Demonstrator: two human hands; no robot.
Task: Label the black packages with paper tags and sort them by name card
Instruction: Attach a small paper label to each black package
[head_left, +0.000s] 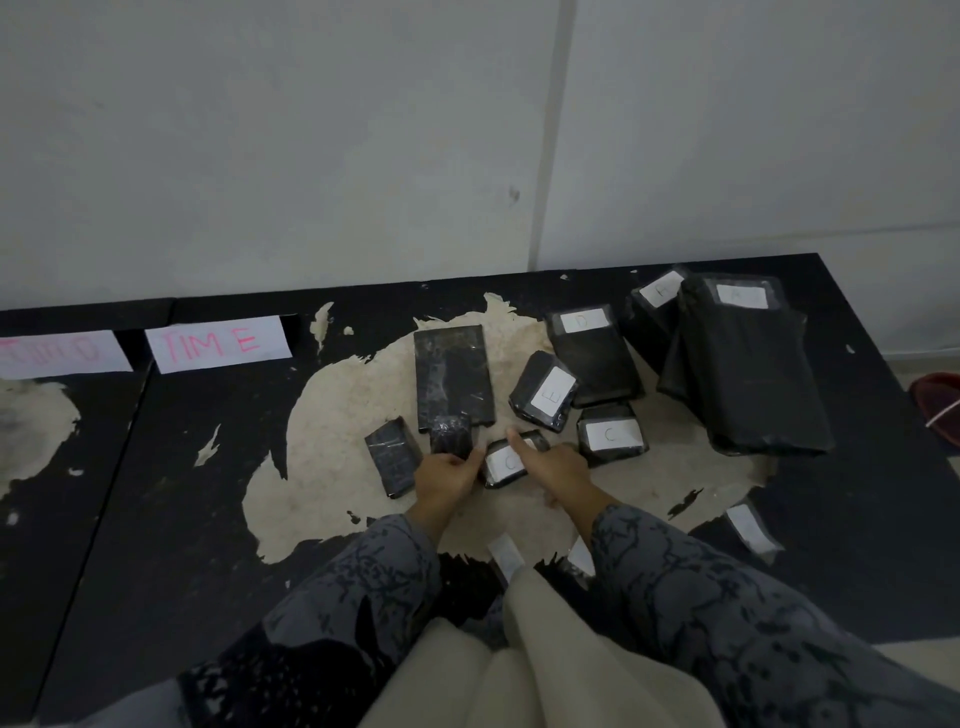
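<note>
Package: small black one with a white tag, mid-bench, between both hands
Left hand: fingers curled, pinching its left edge
Right hand: index finger pressing the tag flat
Feel: probably light, slick plastic wrap
Grab spot: the short edges, off the tag

Free room and obstacles around my hands. Ahead, the tall untagged package, the E package and the C package stand close together, leaving only narrow gaps. Far right, the stacked A packages and the D package block the back corner. Left of the small untagged package, the counter lies open up to the TIME card. Loose tags lie near my right sleeve.
</note>
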